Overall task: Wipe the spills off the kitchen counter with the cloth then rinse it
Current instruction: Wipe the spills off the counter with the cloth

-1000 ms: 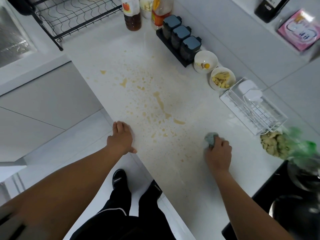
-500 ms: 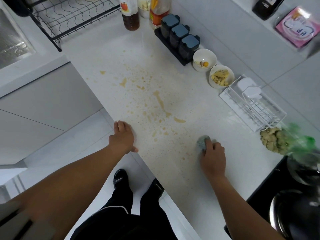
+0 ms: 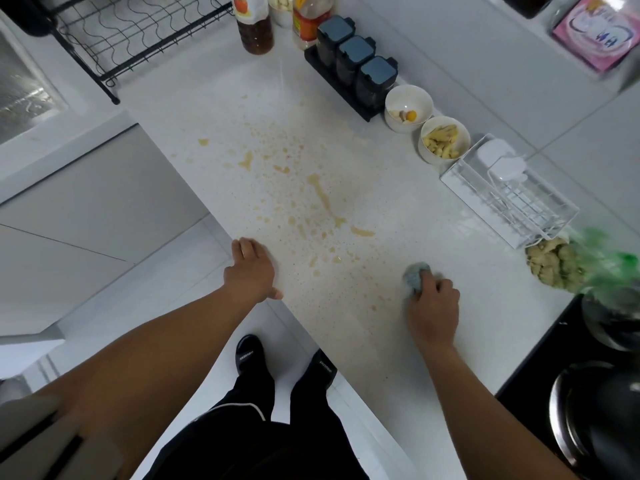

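Note:
Brown spills [image 3: 322, 199] are spattered in drops and streaks across the middle of the white counter [image 3: 374, 341]. My right hand [image 3: 433, 310] presses a bunched grey-blue cloth [image 3: 415, 277] onto the counter, to the right of the main stains. Only the cloth's front part shows past my fingers. My left hand [image 3: 251, 270] lies flat on the counter's near-left edge, fingers together, holding nothing.
Along the wall stand two bottles [image 3: 254, 24], three dark-lidded jars [image 3: 356, 64], two white bowls [image 3: 408, 107] with food, a white wire rack [image 3: 509, 192] and a bag of ginger [image 3: 554, 265]. A black dish rack [image 3: 131, 36] sits far left, a black hob with a pot [image 3: 595, 410] at right.
My right hand has slid the cloth a little leftward on the counter, then held about the same spot. My left hand has stayed planted on the edge.

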### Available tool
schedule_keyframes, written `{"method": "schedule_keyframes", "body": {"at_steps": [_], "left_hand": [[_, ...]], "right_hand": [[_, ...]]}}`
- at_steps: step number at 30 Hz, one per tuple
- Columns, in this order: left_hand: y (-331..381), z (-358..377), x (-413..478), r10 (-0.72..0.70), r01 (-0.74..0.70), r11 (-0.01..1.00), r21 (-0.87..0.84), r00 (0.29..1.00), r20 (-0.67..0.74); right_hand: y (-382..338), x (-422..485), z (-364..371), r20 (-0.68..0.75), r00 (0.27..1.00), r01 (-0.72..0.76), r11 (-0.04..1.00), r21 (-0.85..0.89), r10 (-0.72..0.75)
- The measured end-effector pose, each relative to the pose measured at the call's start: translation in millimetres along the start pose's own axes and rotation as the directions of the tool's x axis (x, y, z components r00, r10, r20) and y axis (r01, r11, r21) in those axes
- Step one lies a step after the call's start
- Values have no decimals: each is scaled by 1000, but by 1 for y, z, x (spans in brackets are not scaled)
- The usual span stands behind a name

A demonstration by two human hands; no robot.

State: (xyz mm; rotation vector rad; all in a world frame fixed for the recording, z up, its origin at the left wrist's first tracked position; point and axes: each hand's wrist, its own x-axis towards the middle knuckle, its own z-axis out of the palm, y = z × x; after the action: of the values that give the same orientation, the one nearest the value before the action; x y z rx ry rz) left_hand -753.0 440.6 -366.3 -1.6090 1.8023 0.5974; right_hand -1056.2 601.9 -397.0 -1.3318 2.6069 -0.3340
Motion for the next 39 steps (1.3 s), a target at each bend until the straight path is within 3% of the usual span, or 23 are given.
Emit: {"method": "schedule_keyframes", "body": {"at_steps": [2, 3, 7, 10, 11, 14, 15, 18, 19, 21, 22, 24, 25, 26, 27, 29, 30, 31, 33, 34, 37, 38, 39], "left_hand": [[2, -1, 2, 2, -2, 1000, 4, 1000, 5], [3, -2, 2, 0, 0, 1000, 1, 1000, 11], [4, -5, 1, -9, 9, 1000, -4, 1000, 27], [5, -4, 2, -11, 11, 1000, -9, 1000, 13], [5, -3, 2, -12, 12, 1000, -15, 1000, 12], [1, 0, 2, 0, 1, 1000, -31, 1000, 2], [0, 1, 3, 6, -6, 999, -39, 1000, -3], [-2, 4, 4, 21, -23, 998, -51, 1000, -21], [-3, 5, 5, 26, -27, 998, -54, 999, -22], [-4, 5, 6, 34, -35, 997, -62, 999, -14], [-4, 5, 6, 38, -38, 997, -63, 999, -11], [-5, 6, 5, 44, -45, 997, -63, 999, -10], [-5, 6, 4, 51, -52, 997, -63, 999, -14], [-6, 6, 4, 61, -62, 996, -61, 998, -20], [-8, 6, 3, 71, -73, 996, -60, 997, -29], [-11, 7, 1, 90, -93, 993, -66, 995, -44], [-12, 8, 0, 99, -103, 992, -72, 994, -55], [-13, 10, -1, 108, -113, 991, -77, 992, -68], [-18, 12, -2, 133, -141, 987, -80, 986, -101], [-21, 14, -2, 149, -158, 984, -77, 982, -116], [-33, 19, -2, 194, -204, 978, -45, 965, -175], [-36, 21, -2, 210, -220, 975, -33, 958, -196], [-40, 23, -1, 224, -234, 972, -24, 950, -216]], "right_hand": [[-3, -8, 3, 39, 966, 257, 965, -42, -256], [0, -7, 3, 64, 949, 310, 950, -38, -307], [-8, -8, 4, 11, 999, -53, 998, 33, 52], [-15, -20, 6, 56, 969, 241, 970, -6, -241], [-12, -22, 6, 74, 962, 263, 965, 2, -262], [-15, -30, 7, 9, 1000, -28, 998, 49, 28], [-21, -35, 9, 3, 1000, -23, 999, 40, 23], [-24, -45, 11, 64, 959, 278, 961, -16, -276], [-21, -45, 9, 75, 968, 243, 970, -9, -241], [-22, -46, 8, 20, 1000, -23, 999, 26, 22], [-27, -49, 10, -1, 997, -77, 997, 21, 77], [-38, -61, 13, 53, 988, 144, 989, -26, -142], [-38, -66, 15, 82, 951, 304, 952, -46, -299], [-37, -67, 15, 107, 926, 369, 929, -41, -363], [-36, -67, 14, 116, 943, 315, 949, -17, -311], [-38, -69, 15, 52, 998, 16, 999, 28, -18], [-44, -73, 18, 25, 999, -42, 999, 18, 41], [-51, -78, 19, 33, 999, 19, 1000, -2, -19], [-56, -88, 21, 86, 956, 285, 957, -48, -280], [-56, -89, 21, 110, 947, 307, 951, -37, -301], [-57, -100, 20, 32, 998, -64, 997, 36, 63], [-62, -108, 22, 26, 998, -66, 998, 22, 65], [-67, -117, 23, 73, 996, 42, 999, -2, -42]]}}
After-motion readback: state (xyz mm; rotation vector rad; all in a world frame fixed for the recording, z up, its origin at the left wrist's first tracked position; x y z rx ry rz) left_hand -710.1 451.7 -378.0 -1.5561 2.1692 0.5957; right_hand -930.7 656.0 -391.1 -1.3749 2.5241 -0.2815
